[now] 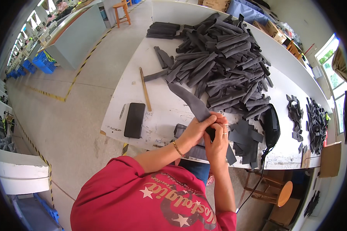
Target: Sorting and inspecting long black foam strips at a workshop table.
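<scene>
A long dark grey fabric strip point(189, 101) stretches from the pile's near left side down to my hands. My left hand point(198, 131) is closed around its near end, with the thumb on top. My right hand point(217, 140) meets it there, fingers curled and pinching at the same end. Something black point(211, 133) shows between the two hands; I cannot tell whether it belongs to the strip. Flat black pieces point(246, 141) lie overlapping just right of my right hand. Below my wrists, more dark grey fabric point(196, 152) lies at the table's near edge, partly hidden.
A big heap of dark grey fabric tubes point(229, 57) covers the white table's point(119, 90) far middle, beside a neat stack point(162, 30). Left are a wooden stick point(145, 90) and a phone point(135, 120). A black rounded object point(272, 125) trails a cord; a stool point(284, 192) stands below.
</scene>
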### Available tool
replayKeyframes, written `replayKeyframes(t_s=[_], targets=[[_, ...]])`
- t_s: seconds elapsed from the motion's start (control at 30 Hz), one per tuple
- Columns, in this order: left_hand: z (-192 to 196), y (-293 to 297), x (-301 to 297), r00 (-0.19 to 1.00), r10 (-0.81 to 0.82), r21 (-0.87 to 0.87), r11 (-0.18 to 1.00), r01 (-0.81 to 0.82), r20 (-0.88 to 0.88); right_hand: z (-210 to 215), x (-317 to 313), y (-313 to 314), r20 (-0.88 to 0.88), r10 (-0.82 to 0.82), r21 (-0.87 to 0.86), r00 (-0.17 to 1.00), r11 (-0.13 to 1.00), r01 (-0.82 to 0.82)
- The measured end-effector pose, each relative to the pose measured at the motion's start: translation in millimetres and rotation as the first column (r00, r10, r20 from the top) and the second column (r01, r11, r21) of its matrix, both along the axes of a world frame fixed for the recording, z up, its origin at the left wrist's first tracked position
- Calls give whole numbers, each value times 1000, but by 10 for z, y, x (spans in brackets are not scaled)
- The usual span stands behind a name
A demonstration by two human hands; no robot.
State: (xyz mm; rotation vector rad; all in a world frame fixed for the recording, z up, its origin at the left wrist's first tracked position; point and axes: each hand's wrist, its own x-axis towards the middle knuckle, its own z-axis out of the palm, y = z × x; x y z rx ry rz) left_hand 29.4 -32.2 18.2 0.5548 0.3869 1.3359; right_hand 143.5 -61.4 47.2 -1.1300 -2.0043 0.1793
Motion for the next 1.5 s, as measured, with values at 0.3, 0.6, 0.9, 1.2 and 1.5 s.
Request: replayKeyframes(t_s=[0.3, 0.6, 0.9, 1.2, 1.5], targets=[[49, -77, 66, 984, -27, -143, 988, 53, 176, 8, 120, 45, 3, 126, -55, 992, 991, -126], [279, 84, -208, 981, 182, -101, 979, -175, 70, -13, 377, 94, 34, 158, -45, 987, 987, -156], [311, -31, -26, 985, 132, -22, 991, -131, 108, 76, 285, 85, -90, 158, 21, 983, 987, -156], [192, -78, 26, 976, 70, -21, 998, -67, 208, 87, 223, 102, -127, 162, 14, 979, 987, -162], [118, -67, 30, 976, 55, 8, 998, -58, 210, 56, 203, 92, -130, 145, -13, 981, 989, -148]])
